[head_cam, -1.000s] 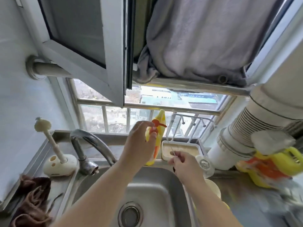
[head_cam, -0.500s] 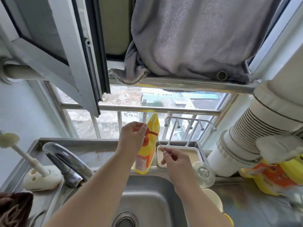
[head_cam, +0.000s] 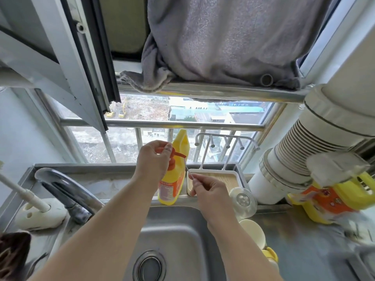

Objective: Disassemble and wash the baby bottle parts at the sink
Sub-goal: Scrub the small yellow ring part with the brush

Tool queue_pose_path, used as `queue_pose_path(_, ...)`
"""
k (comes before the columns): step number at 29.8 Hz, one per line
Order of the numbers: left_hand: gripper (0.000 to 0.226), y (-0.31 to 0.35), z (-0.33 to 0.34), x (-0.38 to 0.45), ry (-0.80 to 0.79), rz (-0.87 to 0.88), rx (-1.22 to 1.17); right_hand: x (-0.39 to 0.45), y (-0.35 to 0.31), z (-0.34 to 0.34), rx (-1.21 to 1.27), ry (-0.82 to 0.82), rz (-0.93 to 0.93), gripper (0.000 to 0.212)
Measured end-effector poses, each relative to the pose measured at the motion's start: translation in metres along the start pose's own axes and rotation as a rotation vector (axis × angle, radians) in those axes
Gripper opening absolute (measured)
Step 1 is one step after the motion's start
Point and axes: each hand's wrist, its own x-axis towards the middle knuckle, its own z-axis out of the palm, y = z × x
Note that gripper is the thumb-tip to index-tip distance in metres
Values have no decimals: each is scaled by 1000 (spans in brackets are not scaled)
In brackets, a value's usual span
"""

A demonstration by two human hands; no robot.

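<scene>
Head view: we see the steel sink (head_cam: 174, 236) basin bare below both forearms. Behind its back rim stands the yellow plastic soap bottle (head_cam: 174, 179); our left hand (head_cam: 154, 161) curls over its orange pump (head_cam: 174, 156). Our right hand (head_cam: 209, 188) pinches a thin straw brush (head_cam: 188, 171) beneath the spout, tip upward.

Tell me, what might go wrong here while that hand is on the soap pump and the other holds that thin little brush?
The left hand presses the orange pump of the yellow soap bottle, which stands on the narrow ledge behind the sink; a hard push might tip it in. The right hand pinches a very thin brush under the nozzle; soap could miss it, or the brush could slip toward the drain.
</scene>
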Motion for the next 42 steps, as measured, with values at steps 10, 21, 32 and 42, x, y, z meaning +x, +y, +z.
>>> queue_pose_path(10, 13, 4, 1, -1, -4, 3, 60, -2, -6, -2, -24, 13, -5, 20)
queue_pose_path(21, 17, 5, -3, -12, 69, 169, 220, -9, -2, -19, -59, 5, -13, 18)
queue_pose_path(32, 16, -103, 4, -110, -249, 295, 414, -84, 72, -103, -356, 181, 87, 11)
queue_pose_path(42, 18, -175, 44, -180, -758, 53, 681, -175, 142, -174, -424, 408, 292, 17)
